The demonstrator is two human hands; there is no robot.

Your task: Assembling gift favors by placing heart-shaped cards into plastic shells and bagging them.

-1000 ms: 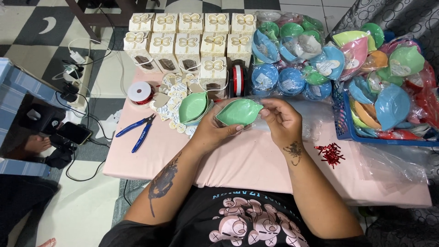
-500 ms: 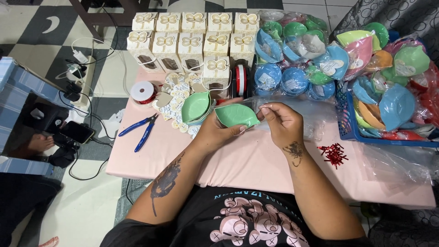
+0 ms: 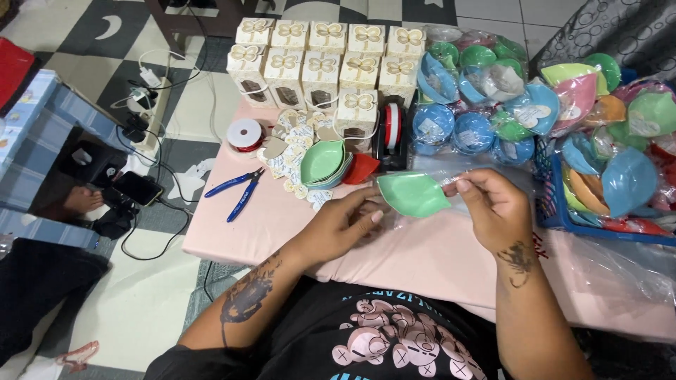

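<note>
Above the pink counter point(image 3: 436, 260), near its middle, both hands hold one small green leaf-shaped dish point(image 3: 412, 193). The left hand point(image 3: 338, 225) supports the dish from below and from the left, with the fingers curled under its edge. The right hand point(image 3: 493, 207) pinches its right tip together with a thin clear plastic bag point(image 3: 461, 204), which lies partly under the dish; I cannot tell if the dish is already inside the bag. Just behind the left hand stands a short stack of leaf dishes point(image 3: 324, 163) with a green one on top, and a red dish point(image 3: 360, 169) leans beside it. Around this stack lie many small heart-shaped paper tags point(image 3: 292, 144). Farther left on the counter are blue-handled pliers point(image 3: 236, 190) and a white spool with red ribbon point(image 3: 245, 134). At the back edge, cream gift boxes with bows point(image 3: 324, 67) stand in rows, and a tape dispenser point(image 3: 391, 130) is next to them. To the right of the boxes, a pile of wrapped blue and green dishes point(image 3: 458, 105) rests on the counter. A blue basket point(image 3: 553, 204) at the right holds more wrapped dishes in pink, green, orange and blue colours. On the floor at the left, a black phone point(image 3: 137, 188) lies among cables.
</note>
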